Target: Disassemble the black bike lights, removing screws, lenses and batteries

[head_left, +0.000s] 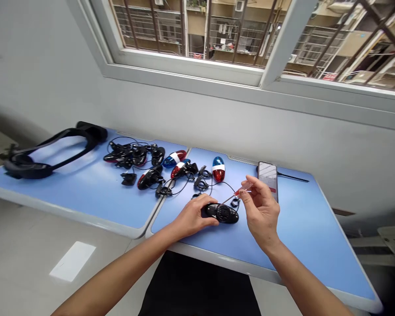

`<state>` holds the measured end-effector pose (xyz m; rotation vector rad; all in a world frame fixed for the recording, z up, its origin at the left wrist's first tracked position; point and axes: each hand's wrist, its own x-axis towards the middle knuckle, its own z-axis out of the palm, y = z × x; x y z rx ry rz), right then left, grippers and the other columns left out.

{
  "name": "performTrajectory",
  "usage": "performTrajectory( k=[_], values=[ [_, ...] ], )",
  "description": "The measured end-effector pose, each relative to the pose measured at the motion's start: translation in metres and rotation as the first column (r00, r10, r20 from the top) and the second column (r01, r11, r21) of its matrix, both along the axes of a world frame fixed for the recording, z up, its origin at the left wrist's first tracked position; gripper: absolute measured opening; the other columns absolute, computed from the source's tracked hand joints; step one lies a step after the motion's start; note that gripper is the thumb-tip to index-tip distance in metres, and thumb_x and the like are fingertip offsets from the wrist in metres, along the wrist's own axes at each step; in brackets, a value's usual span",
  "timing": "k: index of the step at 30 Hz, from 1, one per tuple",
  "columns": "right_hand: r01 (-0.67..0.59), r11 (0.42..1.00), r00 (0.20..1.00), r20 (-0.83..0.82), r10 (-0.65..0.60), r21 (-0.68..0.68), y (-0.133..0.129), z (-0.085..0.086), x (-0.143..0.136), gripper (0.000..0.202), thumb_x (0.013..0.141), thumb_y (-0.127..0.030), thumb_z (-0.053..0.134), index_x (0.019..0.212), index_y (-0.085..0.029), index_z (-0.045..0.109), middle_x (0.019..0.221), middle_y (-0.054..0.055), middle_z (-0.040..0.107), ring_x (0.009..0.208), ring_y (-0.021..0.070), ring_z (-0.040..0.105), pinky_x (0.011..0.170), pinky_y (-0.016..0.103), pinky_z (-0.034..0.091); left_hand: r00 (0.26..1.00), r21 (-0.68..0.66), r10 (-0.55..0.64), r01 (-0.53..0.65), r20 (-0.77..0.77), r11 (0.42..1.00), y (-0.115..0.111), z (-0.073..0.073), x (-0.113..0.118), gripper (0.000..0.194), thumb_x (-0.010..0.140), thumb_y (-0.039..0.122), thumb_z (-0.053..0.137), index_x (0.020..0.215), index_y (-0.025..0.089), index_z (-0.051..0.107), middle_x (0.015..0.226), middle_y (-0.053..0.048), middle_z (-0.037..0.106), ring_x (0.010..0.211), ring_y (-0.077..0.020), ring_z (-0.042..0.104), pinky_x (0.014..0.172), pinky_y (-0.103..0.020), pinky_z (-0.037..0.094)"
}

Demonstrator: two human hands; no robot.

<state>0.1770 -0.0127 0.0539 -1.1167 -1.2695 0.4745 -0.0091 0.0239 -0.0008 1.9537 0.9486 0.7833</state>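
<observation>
My left hand (196, 215) grips the left end of a black bike horn unit (228, 215), which lies on the blue table with its round, slotted speaker face up. My right hand (262, 210) is closed around the clear and red handle of a screwdriver (239, 191). The screwdriver's thin shaft slants down to the left, its tip at the black unit near the round part. Whether the tip sits in a screw is too small to tell. A black cable runs behind the unit to a small black ring clamp (235, 202).
A blue, white and red light cover (218, 169) stands behind my hands. Left of it are more covers (175, 159) and several black horn units (150, 177) with cables. A phone (267, 175) lies right, a black headset (52, 151) far left. Two tables (316, 228) meet at a seam.
</observation>
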Motion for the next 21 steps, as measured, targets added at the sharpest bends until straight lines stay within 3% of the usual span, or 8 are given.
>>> performTrajectory(
  k=[8,13,21],
  values=[
    [0.225,0.974,0.973,0.047,-0.226,0.022,-0.043,-0.029,0.051,0.032,0.090,-0.019,0.064,0.120,-0.031,0.065,0.100,0.000,0.066,0.076,0.0126,0.068,0.074,0.033,0.062,0.998,-0.017,-0.002,0.001,-0.063,1.000,-0.003,-0.004,-0.002,0.039,0.075,0.025,0.079,0.110,0.025,0.063,0.110,-0.003,0.064,0.097,-0.0222,0.059,0.081,-0.031,0.044],
    [0.200,0.979,0.979,0.027,-0.202,0.048,-0.043,-0.041,0.051,0.032,0.092,-0.018,0.062,0.122,-0.030,0.063,0.101,0.001,0.064,0.077,0.0127,0.068,0.075,0.034,0.062,0.996,0.001,0.001,0.000,-0.087,1.000,-0.003,-0.005,-0.001,0.040,0.076,0.028,0.078,0.113,0.025,0.063,0.112,-0.004,0.064,0.101,-0.0234,0.060,0.085,-0.033,0.045],
    [0.136,0.986,0.980,0.133,-0.147,0.092,-0.043,-0.043,0.050,0.037,0.094,-0.013,0.057,0.126,-0.030,0.059,0.106,0.003,0.062,0.082,0.0147,0.066,0.074,0.036,0.060,0.994,0.019,0.021,-0.019,-0.107,1.000,-0.004,-0.003,0.000,0.040,0.075,0.029,0.078,0.112,0.023,0.064,0.111,-0.005,0.065,0.095,-0.0225,0.061,0.082,-0.032,0.048]
  ],
)
